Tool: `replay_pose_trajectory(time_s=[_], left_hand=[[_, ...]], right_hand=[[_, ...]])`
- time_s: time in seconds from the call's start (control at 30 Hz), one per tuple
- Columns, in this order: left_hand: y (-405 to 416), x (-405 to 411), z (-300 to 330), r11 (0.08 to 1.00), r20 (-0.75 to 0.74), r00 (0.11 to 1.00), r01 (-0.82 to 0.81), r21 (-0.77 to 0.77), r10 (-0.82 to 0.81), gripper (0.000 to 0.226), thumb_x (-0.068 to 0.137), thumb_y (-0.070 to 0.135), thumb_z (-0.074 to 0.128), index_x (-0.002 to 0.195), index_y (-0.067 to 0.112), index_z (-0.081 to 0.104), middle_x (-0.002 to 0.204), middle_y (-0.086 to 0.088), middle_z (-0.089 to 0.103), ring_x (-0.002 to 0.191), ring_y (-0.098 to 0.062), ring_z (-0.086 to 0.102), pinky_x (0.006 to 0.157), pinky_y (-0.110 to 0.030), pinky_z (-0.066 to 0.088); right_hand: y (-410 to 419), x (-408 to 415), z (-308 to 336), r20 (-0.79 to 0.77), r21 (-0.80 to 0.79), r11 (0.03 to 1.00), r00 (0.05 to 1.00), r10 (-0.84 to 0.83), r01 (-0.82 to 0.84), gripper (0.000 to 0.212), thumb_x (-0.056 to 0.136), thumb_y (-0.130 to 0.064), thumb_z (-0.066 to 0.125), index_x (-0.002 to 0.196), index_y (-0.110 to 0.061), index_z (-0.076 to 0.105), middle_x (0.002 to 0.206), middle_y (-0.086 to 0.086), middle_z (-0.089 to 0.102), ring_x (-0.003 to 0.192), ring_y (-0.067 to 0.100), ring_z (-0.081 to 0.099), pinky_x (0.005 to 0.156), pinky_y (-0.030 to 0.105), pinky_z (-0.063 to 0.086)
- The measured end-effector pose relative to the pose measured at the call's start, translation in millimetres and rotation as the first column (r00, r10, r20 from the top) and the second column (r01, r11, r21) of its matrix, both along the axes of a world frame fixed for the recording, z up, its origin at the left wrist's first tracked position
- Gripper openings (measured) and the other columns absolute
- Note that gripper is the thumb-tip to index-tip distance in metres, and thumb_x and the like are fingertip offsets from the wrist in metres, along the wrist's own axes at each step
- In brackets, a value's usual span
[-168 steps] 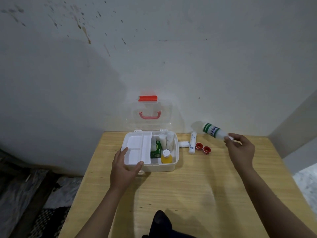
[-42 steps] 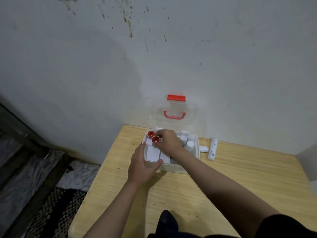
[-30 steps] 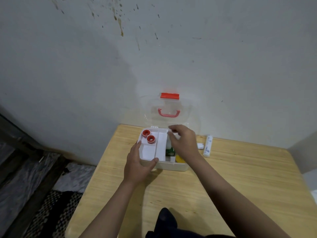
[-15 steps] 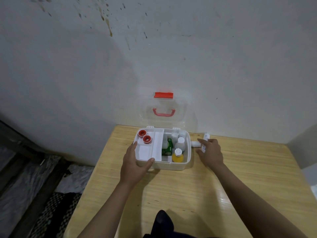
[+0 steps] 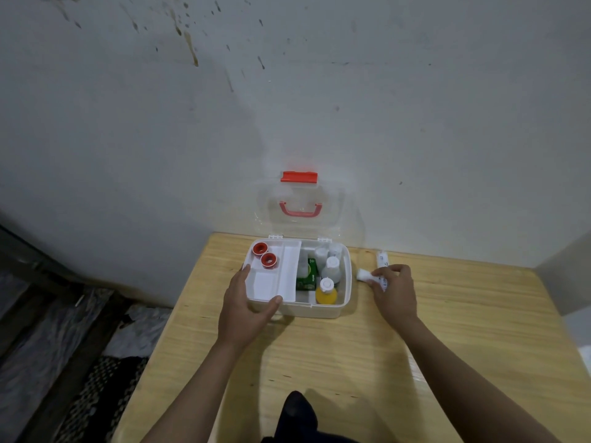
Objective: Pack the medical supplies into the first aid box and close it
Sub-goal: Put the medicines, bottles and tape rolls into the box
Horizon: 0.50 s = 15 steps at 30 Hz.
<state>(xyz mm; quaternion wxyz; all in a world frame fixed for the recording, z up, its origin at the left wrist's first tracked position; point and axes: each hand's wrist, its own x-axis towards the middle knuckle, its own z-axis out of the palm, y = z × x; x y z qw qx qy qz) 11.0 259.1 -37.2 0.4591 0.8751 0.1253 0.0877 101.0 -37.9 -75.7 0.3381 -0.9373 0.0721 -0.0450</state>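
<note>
White plastic, the first aid box (image 5: 332, 310) stood open on the wooden surface (image 5: 351, 362), its clear lid (image 5: 332, 215) leaning back at the wall. The left hand (image 5: 246, 310) gripped the box's near left corner, thumb on the tray (image 5: 271, 282) with two red tape rolls (image 5: 264, 255). The right hand (image 5: 395, 290) pinched a small white tube (image 5: 364, 275) just right of the box; a longer tube (image 5: 382, 260) lay under its fingers. Bottles already crowded the right compartment, so the tubes risked not fitting flat there and blocking the lid. A loose pinch could let the tube roll away.
</note>
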Motion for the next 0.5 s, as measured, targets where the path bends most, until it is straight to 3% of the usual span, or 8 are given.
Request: replay_pose_trajectory(time_s=[0.23, 0.33, 0.5], left_hand=[[0, -1, 0, 1.0, 0.009, 1.0, 0.002, -0.007, -0.002, 0.089, 0.065, 0.06, 0.07, 0.14, 0.034, 0.029, 0.147, 0.005, 0.036, 0.134, -0.017, 0.035, 0.099, -0.048, 0.047], [0, 0, -1, 1.0, 0.013, 1.0, 0.005, -0.003, -0.005, 0.087, 0.069, 0.052, 0.075, 0.141, 0.032, 0.029, 0.148, 0.003, 0.035, 0.135, -0.019, 0.034, 0.1, -0.048, 0.045], [0, 0, 0, 1.0, 0.017, 1.0, 0.006, -0.009, -0.006, 0.089, 0.066, 0.057, 0.072, 0.14, 0.031, 0.03, 0.145, 0.003, 0.038, 0.131, -0.019, 0.037, 0.096, -0.043, 0.048]], right_hand=[[-6, -8, 3, 0.011, 0.057, 0.998, 0.999, -0.031, 0.03, 0.018, 0.081, -0.022, 0.07, 0.098, -0.016, 0.067, 0.115, 0.009, 0.049, 0.106, 0.026, 0.052, 0.088, 0.041, 0.05], [-9, -12, 4, -0.017, 0.034, 0.999, 0.999, -0.037, 0.038, 0.019, 0.081, -0.025, 0.071, 0.098, -0.018, 0.067, 0.117, 0.008, 0.05, 0.106, 0.026, 0.054, 0.083, 0.039, 0.051], [-8, -16, 14, -0.002, 0.078, 0.995, 0.998, -0.06, 0.06, 0.021, 0.08, -0.029, 0.071, 0.097, -0.018, 0.068, 0.118, 0.008, 0.05, 0.103, 0.025, 0.056, 0.076, 0.033, 0.048]])
